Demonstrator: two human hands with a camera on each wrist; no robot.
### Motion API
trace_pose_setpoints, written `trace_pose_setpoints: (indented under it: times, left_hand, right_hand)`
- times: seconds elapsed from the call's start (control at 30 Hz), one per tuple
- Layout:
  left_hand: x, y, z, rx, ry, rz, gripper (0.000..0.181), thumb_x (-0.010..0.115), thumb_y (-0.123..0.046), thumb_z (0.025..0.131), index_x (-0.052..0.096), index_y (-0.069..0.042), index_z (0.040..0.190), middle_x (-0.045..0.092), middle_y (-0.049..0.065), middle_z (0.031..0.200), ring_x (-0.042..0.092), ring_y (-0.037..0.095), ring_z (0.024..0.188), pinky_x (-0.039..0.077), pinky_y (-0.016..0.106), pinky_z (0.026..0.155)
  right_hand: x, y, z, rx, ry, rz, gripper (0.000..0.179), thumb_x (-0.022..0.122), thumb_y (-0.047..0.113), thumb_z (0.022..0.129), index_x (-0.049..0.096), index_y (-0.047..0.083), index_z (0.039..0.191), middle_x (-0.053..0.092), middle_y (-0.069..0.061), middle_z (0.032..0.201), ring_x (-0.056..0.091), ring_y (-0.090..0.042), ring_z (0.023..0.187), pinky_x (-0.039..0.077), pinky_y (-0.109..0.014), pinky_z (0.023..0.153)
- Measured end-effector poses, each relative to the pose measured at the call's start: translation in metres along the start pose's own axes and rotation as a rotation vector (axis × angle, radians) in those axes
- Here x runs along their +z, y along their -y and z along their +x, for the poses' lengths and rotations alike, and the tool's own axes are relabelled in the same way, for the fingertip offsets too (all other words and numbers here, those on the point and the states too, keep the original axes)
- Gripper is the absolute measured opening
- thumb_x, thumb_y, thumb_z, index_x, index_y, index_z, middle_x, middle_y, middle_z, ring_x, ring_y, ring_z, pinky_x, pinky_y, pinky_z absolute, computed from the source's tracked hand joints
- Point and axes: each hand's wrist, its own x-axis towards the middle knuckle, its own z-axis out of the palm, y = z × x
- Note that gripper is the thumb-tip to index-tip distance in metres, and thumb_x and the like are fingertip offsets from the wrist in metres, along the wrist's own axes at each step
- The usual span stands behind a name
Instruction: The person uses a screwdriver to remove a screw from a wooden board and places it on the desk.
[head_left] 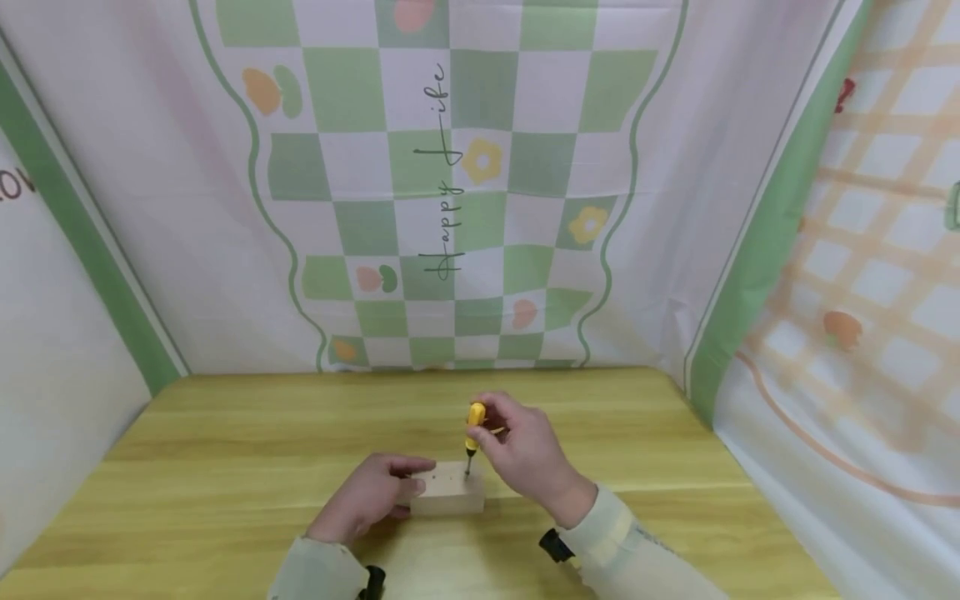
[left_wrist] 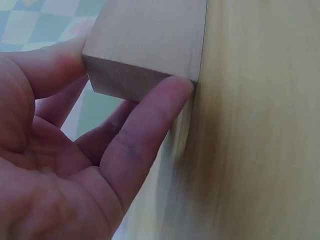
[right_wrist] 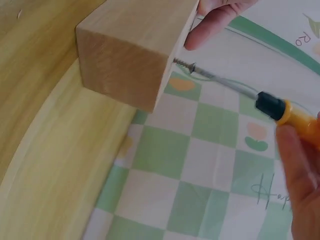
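A pale wooden block [head_left: 448, 503] rests on the table in the head view, with small dark spots on its top. My left hand [head_left: 369, 493] grips its left end; in the left wrist view the thumb and fingers lie around the end of the block [left_wrist: 145, 35]. With my right hand [head_left: 534, 457] I hold a yellow screwdriver [head_left: 476, 417] nearly upright over the block's right part. The right wrist view shows the screwdriver [right_wrist: 230, 85] with its tip at the head of a screw [right_wrist: 183, 64]. That screw stands partly out of the wood, its thread showing.
The wood-grain table [head_left: 247, 433] spreads around the block. Behind it hangs a green-and-white checked cloth [head_left: 480, 221], and more printed cloth [head_left: 862, 333] hangs at the right side. Dark straps [head_left: 557, 546] sit at both wrists.
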Motion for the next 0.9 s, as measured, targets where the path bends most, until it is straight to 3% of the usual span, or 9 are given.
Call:
trace_pose_setpoints:
  times: [0.23,0.43,0.73,0.9]
  left_hand:
    - [0.000,0.002,-0.001,0.015,0.006,-0.013,0.034,0.068,-0.007,0.094,0.067,-0.003,0.127,0.058,0.020,0.131,0.061,0.027,0.103,0.058,0.042,0.075]
    - [0.001,0.003,0.000,0.012,-0.004,-0.004,0.033,0.068,-0.008,0.094,0.068,-0.004,0.127,0.059,0.019,0.129,0.061,0.027,0.102,0.058,0.041,0.074]
    - [0.000,0.002,0.000,0.035,-0.008,0.019,0.032,0.066,-0.008,0.095,0.068,-0.003,0.127,0.057,0.021,0.132,0.060,0.028,0.104,0.058,0.040,0.074]
    - [0.000,0.002,0.000,0.025,-0.006,0.016,0.031,0.066,-0.006,0.095,0.068,-0.003,0.126,0.059,0.019,0.128,0.061,0.027,0.102,0.058,0.040,0.074]
  right_hand:
    - [0.006,0.011,0.000,0.026,-0.070,-0.111,0.032,0.078,0.007,0.087,0.066,0.002,0.116,0.066,0.002,0.088,0.065,-0.006,0.074,0.055,-0.019,0.063]
    - [0.008,0.009,0.000,0.077,-0.113,-0.050,0.029,0.075,0.002,0.089,0.067,0.000,0.116,0.068,0.002,0.085,0.064,-0.006,0.071,0.055,-0.021,0.060]
    - [-0.008,-0.016,0.010,0.025,0.102,0.149,0.019,0.068,0.002,0.094,0.067,0.010,0.111,0.069,-0.002,0.094,0.068,-0.013,0.079,0.058,-0.029,0.067]
    - [-0.014,-0.028,0.016,-0.024,0.232,0.269,0.015,0.066,0.000,0.095,0.068,0.009,0.107,0.068,-0.009,0.096,0.069,-0.017,0.080,0.059,-0.034,0.067]
